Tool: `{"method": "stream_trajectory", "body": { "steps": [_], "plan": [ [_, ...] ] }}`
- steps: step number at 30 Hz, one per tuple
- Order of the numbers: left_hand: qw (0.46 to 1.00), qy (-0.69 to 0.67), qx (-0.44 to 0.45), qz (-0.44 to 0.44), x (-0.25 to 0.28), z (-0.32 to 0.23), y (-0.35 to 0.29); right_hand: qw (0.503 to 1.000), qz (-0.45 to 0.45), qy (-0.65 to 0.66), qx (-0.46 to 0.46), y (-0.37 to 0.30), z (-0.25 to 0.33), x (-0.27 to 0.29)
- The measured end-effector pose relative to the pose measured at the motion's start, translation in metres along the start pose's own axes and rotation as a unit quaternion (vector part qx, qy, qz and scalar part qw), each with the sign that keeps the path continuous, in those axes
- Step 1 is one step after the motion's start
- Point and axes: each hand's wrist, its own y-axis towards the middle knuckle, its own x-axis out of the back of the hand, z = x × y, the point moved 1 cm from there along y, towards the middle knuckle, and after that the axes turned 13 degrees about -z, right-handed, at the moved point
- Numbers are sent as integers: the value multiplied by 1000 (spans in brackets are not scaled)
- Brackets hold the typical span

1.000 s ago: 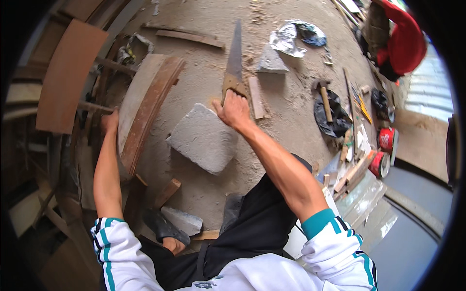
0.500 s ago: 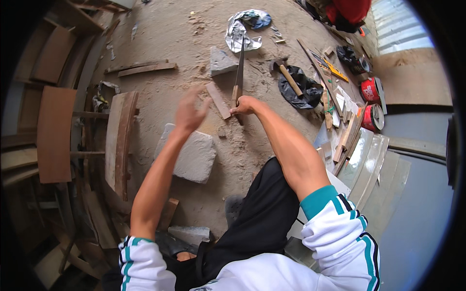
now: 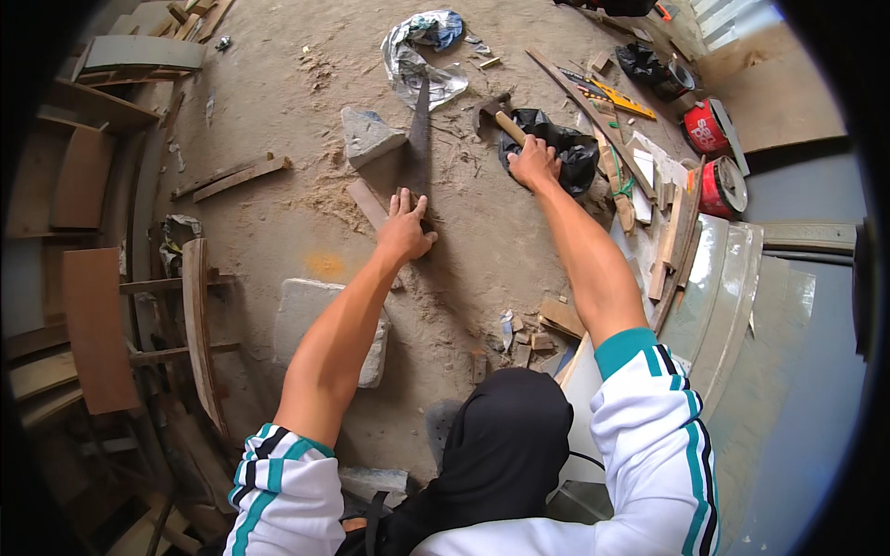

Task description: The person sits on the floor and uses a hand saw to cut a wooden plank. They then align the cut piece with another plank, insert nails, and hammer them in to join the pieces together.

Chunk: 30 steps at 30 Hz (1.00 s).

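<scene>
My right hand [image 3: 535,164] is closed around the wooden handle of a hammer [image 3: 507,124], which lies beside a black plastic bag [image 3: 577,156]. The hammer's dark head points away to the far left. My left hand [image 3: 405,230] lies with its fingers spread over the near end of a handsaw [image 3: 420,139], mostly covering the saw's handle. The saw blade points away from me, its tip reaching a crumpled silver sheet [image 3: 408,76]. Next to my left fingers, a short wood strip [image 3: 368,202] lies slanted on the ground.
A rough concrete chunk [image 3: 371,139] sits left of the saw. Nearer, a pale stone slab [image 3: 311,301] lies below my left forearm. Red cans [image 3: 709,127] and wood offcuts [image 3: 669,243] line the right. Boards [image 3: 97,324] crowd the left, and two wood strips [image 3: 243,177] lie far left.
My right hand has let go of the saw and moved right onto the hammer handle. My left hand has come down over the saw's handle end. The view has shifted.
</scene>
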Motion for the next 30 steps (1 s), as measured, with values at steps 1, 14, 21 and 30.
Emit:
{"method": "stream_trajectory", "body": {
  "steps": [1,14,21,30],
  "plan": [
    [1000,-3,5,0,2,4,-3,1000,17,-18,1,1,12,4],
    [988,-139,-43,-47,14,40,-32,968,77,179,-158,-18,50,-18],
    [962,-133,-46,-232,70,92,-155,961,146,226,-70,-91,107,0],
    [864,-25,-173,-472,213,192,-232,926,322,40,191,-171,250,72]
  ]
}}
